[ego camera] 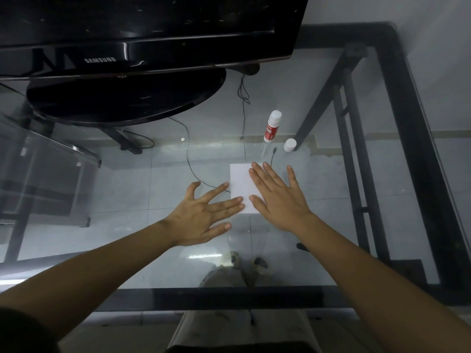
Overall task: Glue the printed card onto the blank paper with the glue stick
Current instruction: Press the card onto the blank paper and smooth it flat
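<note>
— Which step is this?
— Pressing, I judge: right hand (277, 197) flat, fingers spread, on the white paper (240, 184); left hand (204, 215) spread at its edge.
— Next?
— Check adhesion; glue stick (272, 126) stands uncapped beyond the fingertips.

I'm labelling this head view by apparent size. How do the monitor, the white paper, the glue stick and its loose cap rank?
Largest to smallest:
1. monitor, far the largest
2. white paper, partly under both hands
3. glue stick
4. cap, smallest

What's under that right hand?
The right hand lies flat on white paper on the glass table. The paper's right part is hidden; no printed card shows.
</note>
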